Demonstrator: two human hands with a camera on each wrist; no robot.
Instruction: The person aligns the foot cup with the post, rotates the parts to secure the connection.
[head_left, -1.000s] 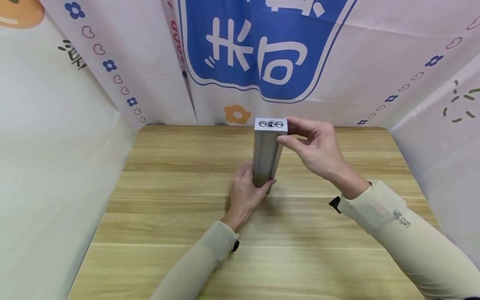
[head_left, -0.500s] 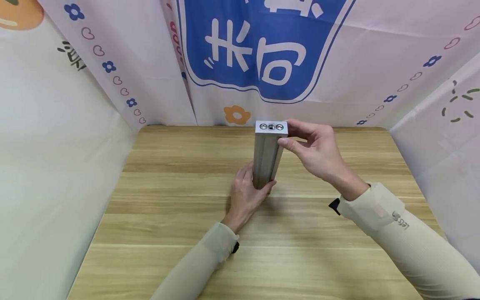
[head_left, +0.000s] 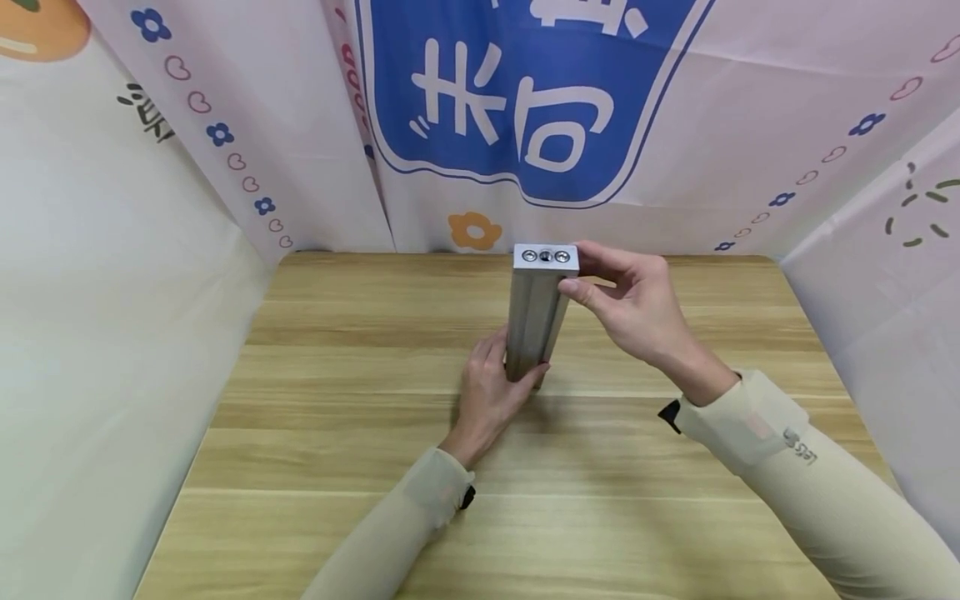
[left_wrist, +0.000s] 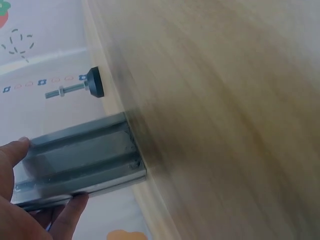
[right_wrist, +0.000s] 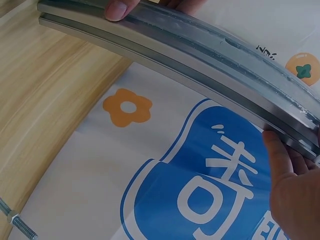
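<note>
A printed cloth backdrop [head_left: 750, 150] encloses the wood-grain bench [head_left: 322, 433] at the rear and sides. The metal bar [head_left: 530, 317] is upright near the rear half of the bench; its lower end appears to rest on the surface. Compared with one second earlier, the top end sits slightly lower in the head view and marginally further right; both grips are unchanged. This is judged a fine correction of position, with the bar supported at both points. The right hand [head_left: 639, 302] pinches the upper end between thumb and fingers. The left hand [head_left: 489, 398] grips the lower part, fingers and thumb curled around it. A black foot [left_wrist: 95, 82] with a threaded rod stands on the bench, apart from the bar. Three round screws or sockets [head_left: 546, 257] line the top face.
</note>
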